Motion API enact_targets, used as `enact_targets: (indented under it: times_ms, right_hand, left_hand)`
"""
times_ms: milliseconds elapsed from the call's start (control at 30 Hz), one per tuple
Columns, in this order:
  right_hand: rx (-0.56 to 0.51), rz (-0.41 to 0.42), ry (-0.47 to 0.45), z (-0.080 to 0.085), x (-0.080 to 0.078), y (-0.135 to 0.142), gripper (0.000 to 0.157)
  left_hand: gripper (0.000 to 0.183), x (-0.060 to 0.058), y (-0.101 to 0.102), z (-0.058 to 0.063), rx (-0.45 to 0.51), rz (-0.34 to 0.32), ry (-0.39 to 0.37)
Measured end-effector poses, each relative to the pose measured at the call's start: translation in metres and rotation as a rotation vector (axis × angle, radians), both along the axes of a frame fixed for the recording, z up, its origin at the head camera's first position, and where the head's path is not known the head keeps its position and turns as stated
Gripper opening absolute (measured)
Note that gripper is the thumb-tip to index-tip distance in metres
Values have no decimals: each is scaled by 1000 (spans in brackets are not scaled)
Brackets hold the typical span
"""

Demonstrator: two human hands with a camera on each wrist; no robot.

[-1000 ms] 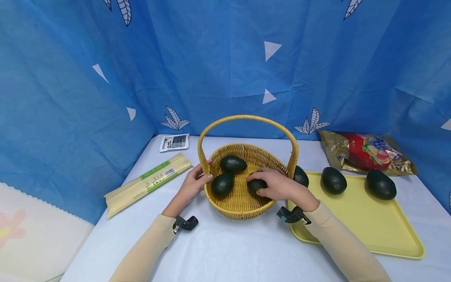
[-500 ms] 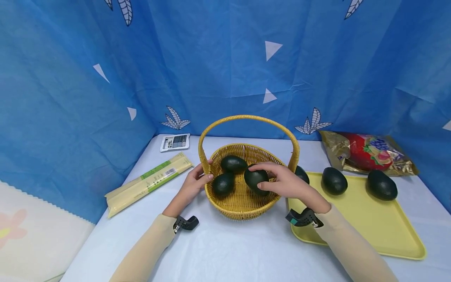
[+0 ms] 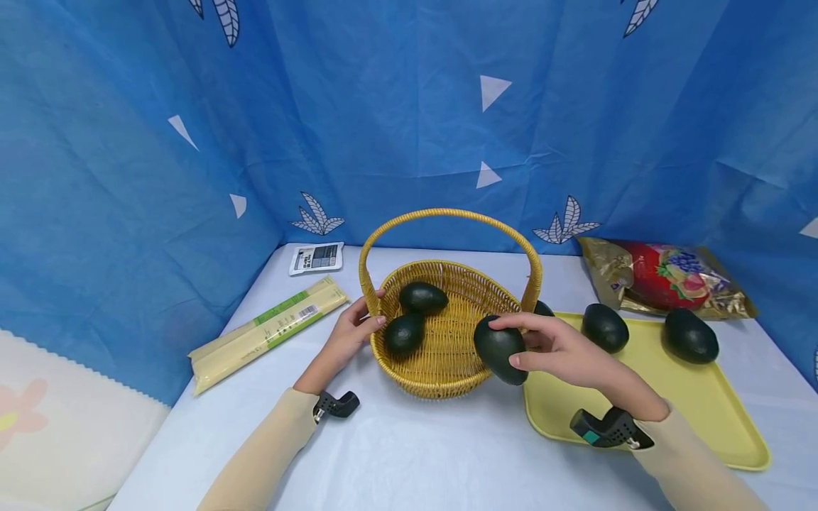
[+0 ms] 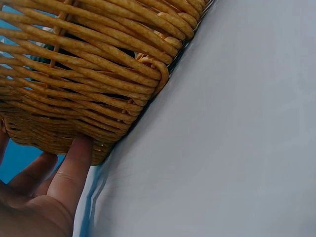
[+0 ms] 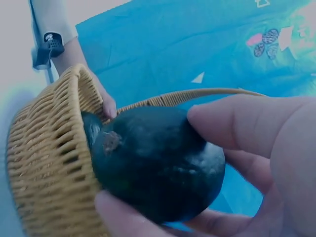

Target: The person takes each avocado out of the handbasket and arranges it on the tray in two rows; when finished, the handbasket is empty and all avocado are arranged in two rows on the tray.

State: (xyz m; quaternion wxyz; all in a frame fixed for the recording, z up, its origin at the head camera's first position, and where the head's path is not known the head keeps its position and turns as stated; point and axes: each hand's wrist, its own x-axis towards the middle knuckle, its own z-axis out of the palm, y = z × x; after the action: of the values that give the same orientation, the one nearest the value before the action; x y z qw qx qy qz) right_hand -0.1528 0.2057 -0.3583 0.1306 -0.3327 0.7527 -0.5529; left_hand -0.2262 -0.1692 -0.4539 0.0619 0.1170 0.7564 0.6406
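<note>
The right hand [image 3: 559, 349] is pinching an avocado [image 3: 500, 350] between thumb and fingers, holding it over the right front rim of the wicker basket [image 3: 447, 351], with its lower end reaching outside towards the yellow tray [image 3: 652, 408]; whether it is brushing the rim I cannot tell. The left hand [image 3: 353, 330] is gripping the basket's left side at the foot of the handle [image 3: 447, 211], thumb on the near side and fingers on the far side, and seems to be steadying it on the tabletop [image 3: 422, 454]. Inside the basket a rear avocado [image 3: 424, 297] and a front avocado [image 3: 405, 334] are lying close together on the left, while a middle avocado [image 3: 605, 327] and a right-hand avocado [image 3: 691, 335] are resting at the tray's back edge; one more avocado [image 3: 544, 309] is showing only partly behind the handle and the right hand, so its support is hard to tell. The step in hand looks to be a transfer between basket and tray, with one fruit crossing the rim. If it is going on to the tray, the next move is calling for lifting clear of the wicker, swinging right and lowering onto the bare yellow surface, the thumb and fingers loosening only once the smooth, rounded fruit is sitting without rolling.
</note>
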Motion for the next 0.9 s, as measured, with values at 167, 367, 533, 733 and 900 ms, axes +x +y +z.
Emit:
enact_targets:
  times_ms: [167,367,533,733,900]
  right_hand:
    - [-1,-65,94,3,16,20,49]
    - [39,-152,108,0,25,46,54]
    - [70,-209,66,-10,29,66,55]
    - [126,-269,18,-22,31,83,51]
    - [172,-290,-39,-29,32,88,48]
  left_hand:
    - [57,-1,0,-1,-6,2,3]
    - [56,0,0,0,0,2,3]
    - [57,1,0,1,2,-4,4]
    - [56,0,0,0,-2,4,1]
    - [56,1,0,1,-4,9,-1]
